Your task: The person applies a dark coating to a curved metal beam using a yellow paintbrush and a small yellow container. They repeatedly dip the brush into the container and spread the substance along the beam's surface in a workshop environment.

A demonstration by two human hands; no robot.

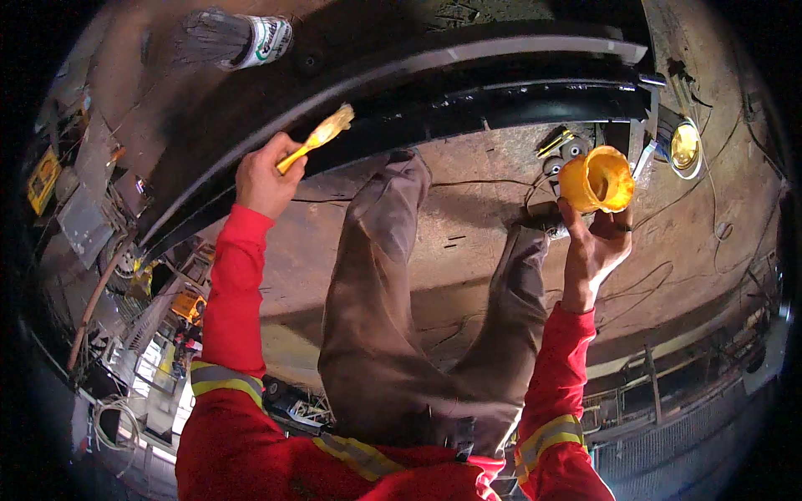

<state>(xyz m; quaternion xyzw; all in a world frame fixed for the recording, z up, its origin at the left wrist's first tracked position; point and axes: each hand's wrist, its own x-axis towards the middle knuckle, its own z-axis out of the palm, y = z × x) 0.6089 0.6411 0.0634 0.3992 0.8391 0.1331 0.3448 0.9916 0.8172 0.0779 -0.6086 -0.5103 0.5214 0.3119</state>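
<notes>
My left hand [268,175] is closed round the yellow handle of a paintbrush [321,138], its pale bristles pointing up and to the right. The brush is in front of a long, dark metal beam [401,117]; whether the bristles touch it I cannot tell. On the right, my right hand [596,250] grips a yellow cup [576,183] from below. The cup's mouth faces me, and its inside is stained yellow and brown.
A white bucket [266,42] full of thin dark rods lies at the upper left. Grinding discs [575,149] sit on the brown floor near the cup. An open tin with yellow contents [685,146] stands at the right. Cables [493,182] run across the floor.
</notes>
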